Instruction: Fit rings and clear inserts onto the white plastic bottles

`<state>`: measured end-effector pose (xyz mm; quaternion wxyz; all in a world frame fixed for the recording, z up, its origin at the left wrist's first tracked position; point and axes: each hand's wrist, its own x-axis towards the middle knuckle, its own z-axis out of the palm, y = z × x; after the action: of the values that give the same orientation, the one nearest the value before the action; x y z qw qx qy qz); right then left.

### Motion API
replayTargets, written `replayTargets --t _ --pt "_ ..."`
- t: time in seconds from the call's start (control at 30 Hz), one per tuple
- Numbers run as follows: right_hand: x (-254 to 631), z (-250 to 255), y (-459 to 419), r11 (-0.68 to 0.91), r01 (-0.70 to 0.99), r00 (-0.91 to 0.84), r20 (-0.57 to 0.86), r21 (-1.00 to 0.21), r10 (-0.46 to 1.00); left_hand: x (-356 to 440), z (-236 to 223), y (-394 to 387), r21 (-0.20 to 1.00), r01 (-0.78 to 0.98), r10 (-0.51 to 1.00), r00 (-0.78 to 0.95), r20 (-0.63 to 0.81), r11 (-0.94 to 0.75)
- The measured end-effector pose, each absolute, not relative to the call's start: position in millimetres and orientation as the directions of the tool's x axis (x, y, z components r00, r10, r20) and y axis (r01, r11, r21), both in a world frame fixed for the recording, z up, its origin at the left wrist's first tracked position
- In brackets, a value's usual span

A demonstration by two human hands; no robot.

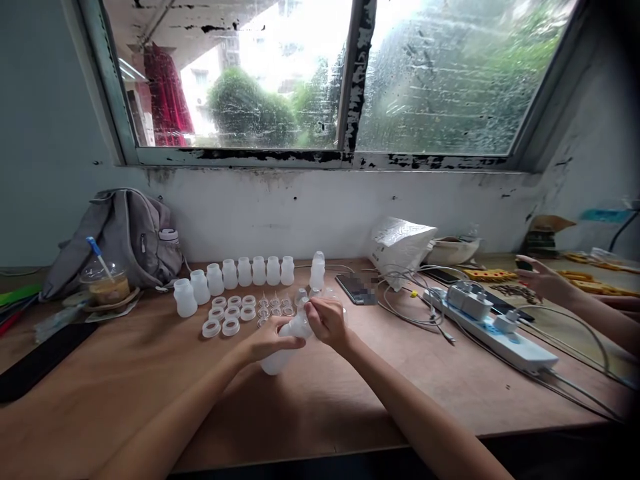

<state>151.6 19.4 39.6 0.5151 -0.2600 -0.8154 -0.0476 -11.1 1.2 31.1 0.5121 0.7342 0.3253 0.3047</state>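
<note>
A translucent white baby bottle (274, 362) lies tilted between my hands, just above the table's middle. My left hand (269, 340) is wrapped round its upper part. My right hand (327, 321) is closed at the bottle's top end; its fingers hide what exactly they pinch. Behind them stands an upright bottle with a teat and cap (317, 271). To the left lie rows of white collar rings (231, 327) and several clear teats (275, 303), partly hidden by my left hand. Several open bottle bodies (185, 299) stand in a curved row behind the rings.
Right of my hands are a phone (356, 289), tangled white cables, a power strip (510, 343) and a white bag (400, 243). Another person's hand (547, 283) reaches in at far right. On the left are a grey backpack (125, 233), a drink cup (107, 285) and a black object (43, 360).
</note>
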Motion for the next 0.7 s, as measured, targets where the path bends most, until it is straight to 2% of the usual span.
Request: replayTargets --t 0.13,0.2,0.37,0.5,0.63,0.7 --pt "149 40 16 0.869 0.419 -0.343 0.841 -0.261 0.418 -19 34 -3 0.986 0.133 0.714 0.681 -0.162 0.098" --pt "148 39 15 0.870 0.397 -0.343 0.832 -0.292 0.435 -22 32 -2 0.973 0.112 0.645 0.732 -0.219 0.203" --pt "146 37 16 0.866 0.362 -0.321 0.826 -0.346 0.464 -26 17 9 0.917 0.069 0.466 0.845 -0.263 0.392" --pt "144 34 14 0.850 0.344 -0.305 0.809 -0.399 0.502 -24 3 15 0.873 0.015 0.414 0.876 -0.247 0.488" --pt "145 34 17 0.823 0.343 -0.270 0.792 -0.453 0.548 -24 -1 16 0.866 -0.011 0.388 0.897 -0.212 0.500" --pt "150 35 23 0.782 0.350 -0.169 0.787 -0.515 0.594 -27 0 16 0.877 0.050 0.323 0.918 -0.228 0.477"
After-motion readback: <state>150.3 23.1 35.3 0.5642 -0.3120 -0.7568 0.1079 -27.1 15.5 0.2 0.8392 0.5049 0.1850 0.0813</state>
